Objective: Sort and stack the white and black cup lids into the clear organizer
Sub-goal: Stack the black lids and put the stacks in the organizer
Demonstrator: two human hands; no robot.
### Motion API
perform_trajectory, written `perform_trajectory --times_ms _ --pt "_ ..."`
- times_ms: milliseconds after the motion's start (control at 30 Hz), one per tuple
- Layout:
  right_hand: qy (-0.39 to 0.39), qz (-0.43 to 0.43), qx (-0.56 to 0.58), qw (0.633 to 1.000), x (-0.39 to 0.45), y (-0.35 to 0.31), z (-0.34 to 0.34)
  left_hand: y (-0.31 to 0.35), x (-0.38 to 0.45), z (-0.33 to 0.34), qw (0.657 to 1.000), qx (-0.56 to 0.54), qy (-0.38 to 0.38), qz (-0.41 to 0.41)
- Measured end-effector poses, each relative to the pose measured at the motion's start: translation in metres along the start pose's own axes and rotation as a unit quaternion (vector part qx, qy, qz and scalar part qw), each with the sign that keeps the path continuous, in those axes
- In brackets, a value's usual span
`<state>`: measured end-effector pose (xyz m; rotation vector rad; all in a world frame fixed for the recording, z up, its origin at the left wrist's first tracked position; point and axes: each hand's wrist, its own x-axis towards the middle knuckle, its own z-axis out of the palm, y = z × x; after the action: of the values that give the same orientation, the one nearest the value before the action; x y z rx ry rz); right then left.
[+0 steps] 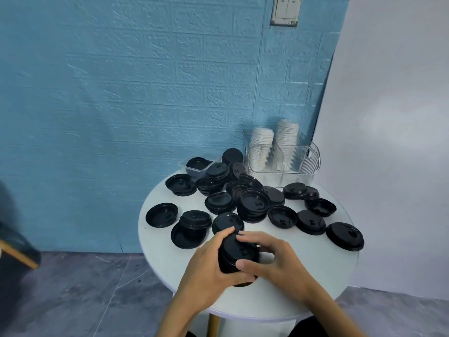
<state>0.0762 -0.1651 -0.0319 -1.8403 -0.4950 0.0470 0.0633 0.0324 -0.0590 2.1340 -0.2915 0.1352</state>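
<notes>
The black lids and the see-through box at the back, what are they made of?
The black lids look like thin molded plastic: glossy, with raised rims and small sip tabs. The clear organizer seems to be hard transparent plastic, since the white lid stacks show through its ribbed walls. It could be acrylic; the picture cannot settle that.

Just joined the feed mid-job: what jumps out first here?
Black lids lie scattered across the round white table. At the near edge, both hands, left and right, grip a stack of black lids. At the back right, the clear organizer holds two columns of white lids.
</notes>
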Motion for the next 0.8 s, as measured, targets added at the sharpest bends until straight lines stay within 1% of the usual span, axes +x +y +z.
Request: perform_trajectory --times_ms 67,133,167,233,267,300,367,400,433,467,500,567,600,667,700,733,800 --pt "0.003 -0.002 0.008 1.0 0.001 0.0 0.0 0.0 0.0 0.0 1.0 0.001 0.0 0.008" --pt "0.001 -0.001 -0.008 1.0 0.001 -0.002 -0.001 0.0 -0.001 0.0 1.0 0.006 0.003 0.013" --pt "-0.007 -0.002 -0.033 0.999 0.0 -0.003 -0.002 0.001 -0.001 0.0 1.0 0.009 0.005 0.011" --pt "-0.033 -0.016 -0.12 0.992 -0.002 -0.004 -0.007 0.001 -0.002 0.0 1.0 0.011 0.014 0.006" --pt "-0.029 -0.026 -0.157 0.987 -0.005 -0.003 -0.015 0.001 -0.003 0.0 1.0 0.011 0.017 0.003" --pt "0.001 -0.037 -0.179 0.983 -0.007 -0.001 -0.025 0.002 -0.003 -0.001 1.0 0.01 0.019 0.002" --pt "0.123 -0.048 -0.2 0.971 -0.013 0.004 -0.056 0.002 -0.002 0.0 1.0 0.0 0.018 -0.002" --pt "0.189 -0.04 -0.223 0.956 -0.015 0.009 -0.074 0.002 -0.001 0.0 1.0 -0.006 0.017 -0.005" --pt "0.244 -0.014 -0.257 0.935 -0.017 0.015 -0.094 0.002 -0.001 0.001 1.0 -0.012 0.015 -0.008" --pt "0.278 0.032 -0.297 0.913 -0.018 0.021 -0.113 0.002 -0.001 0.001 1.0 -0.017 0.013 -0.011" --pt "0.286 0.099 -0.336 0.892 -0.019 0.028 -0.13 0.002 -0.001 0.002 1.0 -0.022 0.013 -0.013" --pt "0.249 0.216 -0.38 0.864 -0.022 0.042 -0.153 0.002 -0.001 0.001 0.999 -0.027 0.012 -0.016" --pt "0.228 0.244 -0.385 0.86 -0.023 0.049 -0.159 0.002 -0.001 0.001 0.999 -0.03 0.011 -0.017" --pt "0.2 0.254 -0.376 0.868 -0.027 0.062 -0.161 0.003 -0.001 0.0 0.999 -0.033 0.01 -0.019" --pt "0.2 0.248 -0.365 0.875 -0.03 0.066 -0.159 0.003 -0.001 0.0 0.999 -0.034 0.01 -0.02" --pt "0.211 0.239 -0.354 0.879 -0.033 0.068 -0.156 0.003 -0.001 0.001 0.999 -0.033 0.01 -0.02" --pt "0.254 0.223 -0.349 0.874 -0.037 0.066 -0.151 0.002 -0.002 0.001 0.999 -0.03 0.011 -0.021"
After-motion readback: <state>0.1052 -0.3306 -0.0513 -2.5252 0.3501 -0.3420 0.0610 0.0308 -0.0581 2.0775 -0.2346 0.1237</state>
